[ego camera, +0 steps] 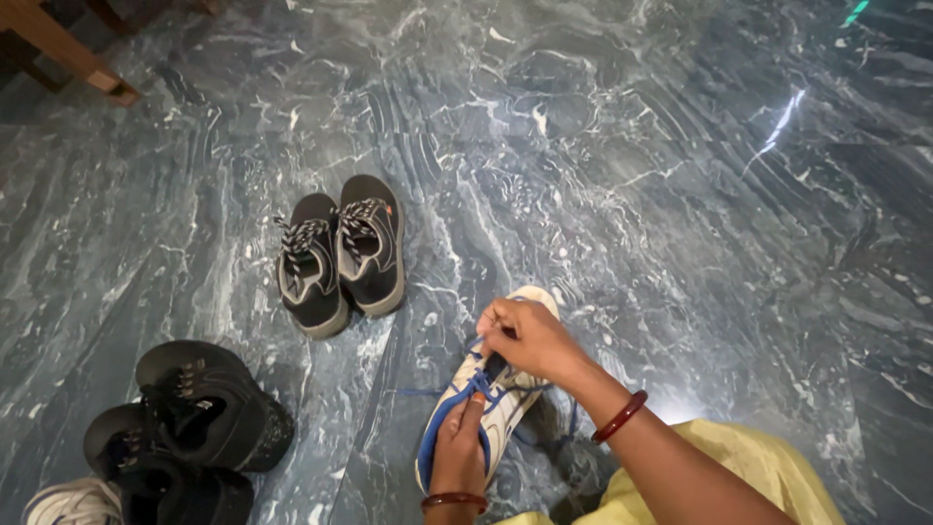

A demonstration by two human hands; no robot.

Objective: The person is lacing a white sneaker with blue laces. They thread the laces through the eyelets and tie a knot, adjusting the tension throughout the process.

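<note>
Yellow cloth at the bottom right of the frame lies closest, with both bangled wrists reaching out over it. Just above, low in the centre, a white shoe with blue trim lies on the dark marbled floor. The left hand presses down at the shoe's opening, fingers closed around the tongue. The right hand pinches a blue lace over the eyelets. Judging by this, lacing is under way; what follows would call for steady tension on the lace. Black lace-up shoes stand at centre left, black boots at lower left.
</note>
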